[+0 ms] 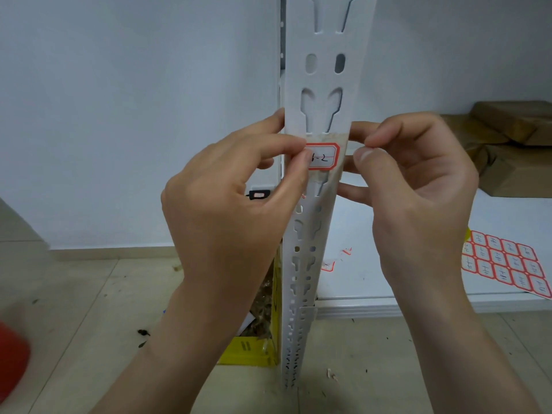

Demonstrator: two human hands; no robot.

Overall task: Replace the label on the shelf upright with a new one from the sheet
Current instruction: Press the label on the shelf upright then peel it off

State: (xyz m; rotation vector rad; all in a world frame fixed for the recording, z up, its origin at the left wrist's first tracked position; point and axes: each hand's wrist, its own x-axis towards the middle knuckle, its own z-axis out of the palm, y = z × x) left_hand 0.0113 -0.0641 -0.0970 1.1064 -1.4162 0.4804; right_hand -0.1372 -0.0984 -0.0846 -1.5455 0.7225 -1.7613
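A white perforated shelf upright [324,94] runs down the middle of the view. On it sits a red-bordered label [325,156] with handwriting, over a patch of yellowed tape. My left hand [236,201] pinches the label's left edge between thumb and forefinger. Just right of the upright, my right hand [415,186] has its thumb and forefinger tips pressed together, and I cannot tell whether anything is between them. A sheet of red-bordered labels [507,264] lies on the white shelf board [388,264] at the right.
Brown cardboard parcels [504,144] are stacked at the back right of the shelf. Torn label scraps [328,265] lie on the board near the upright. A yellow box [254,348] of debris stands on the tiled floor left of the upright. A red blur [12,357] is at the left edge.
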